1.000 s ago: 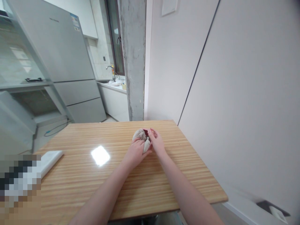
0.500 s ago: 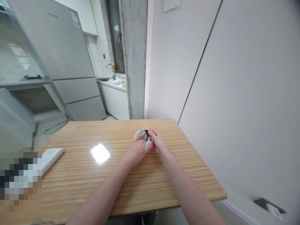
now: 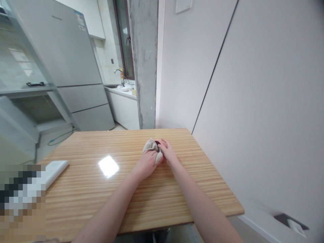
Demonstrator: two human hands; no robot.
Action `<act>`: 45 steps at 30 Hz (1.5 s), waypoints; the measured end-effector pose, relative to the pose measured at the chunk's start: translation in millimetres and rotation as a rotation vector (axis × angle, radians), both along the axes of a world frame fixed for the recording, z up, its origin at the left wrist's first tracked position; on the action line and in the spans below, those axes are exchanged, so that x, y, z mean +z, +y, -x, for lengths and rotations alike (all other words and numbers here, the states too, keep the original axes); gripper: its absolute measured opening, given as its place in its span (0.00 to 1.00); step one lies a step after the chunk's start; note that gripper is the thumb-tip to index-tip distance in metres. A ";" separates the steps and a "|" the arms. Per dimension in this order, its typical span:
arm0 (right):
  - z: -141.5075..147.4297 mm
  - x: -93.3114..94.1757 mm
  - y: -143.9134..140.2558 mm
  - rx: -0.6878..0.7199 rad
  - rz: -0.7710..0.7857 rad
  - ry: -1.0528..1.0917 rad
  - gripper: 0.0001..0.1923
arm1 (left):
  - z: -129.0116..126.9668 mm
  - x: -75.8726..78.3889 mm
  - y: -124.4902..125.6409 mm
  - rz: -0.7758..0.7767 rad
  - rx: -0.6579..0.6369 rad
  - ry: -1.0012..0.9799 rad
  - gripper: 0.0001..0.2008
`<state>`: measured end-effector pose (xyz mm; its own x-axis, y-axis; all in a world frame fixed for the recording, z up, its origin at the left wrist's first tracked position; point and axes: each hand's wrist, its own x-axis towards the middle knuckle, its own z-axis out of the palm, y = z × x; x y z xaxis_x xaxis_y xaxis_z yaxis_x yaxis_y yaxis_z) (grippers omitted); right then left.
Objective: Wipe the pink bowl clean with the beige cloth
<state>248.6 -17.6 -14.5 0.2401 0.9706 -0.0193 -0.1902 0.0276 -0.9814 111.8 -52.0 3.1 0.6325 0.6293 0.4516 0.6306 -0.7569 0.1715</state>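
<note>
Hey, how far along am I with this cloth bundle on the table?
Done: the beige cloth is gathered into a bunch on the wooden table. In hand: your left hand grips the cloth while your right hand holds it at a dark red thing showing at the top. Left: that red part is not yet covered.

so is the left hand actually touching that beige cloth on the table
Touching. The head view shows the left hand with its fingers closed over the beige cloth, no gap between them; the right hand presses on its other side.
</note>
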 end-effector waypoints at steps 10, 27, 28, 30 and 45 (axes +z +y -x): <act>12.2 1.5 -8.2 0.039 -0.034 0.020 0.30 | 2.8 5.7 1.7 -0.044 0.034 0.063 0.06; 12.1 8.9 -15.9 -0.114 -0.213 -0.079 0.26 | 7.0 17.2 -3.6 0.030 0.104 -0.193 0.15; 14.7 10.6 -18.8 -0.094 -0.227 -0.106 0.26 | 6.1 17.1 -4.9 0.041 0.144 -0.225 0.16; 16.8 14.1 -23.0 -0.068 -0.248 -0.135 0.27 | 3.5 18.1 -7.8 0.068 0.159 -0.259 0.17; -0.4 13.7 -8.9 0.024 -0.222 -0.118 0.30 | 7.5 18.2 -2.1 -0.029 -0.046 -0.059 0.12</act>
<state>249.0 -26.5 -0.8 0.2047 0.9533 0.2222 -0.0783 0.2422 -0.9671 104.3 -54.0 21.3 0.6319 0.5866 0.5065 0.5849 -0.7898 0.1850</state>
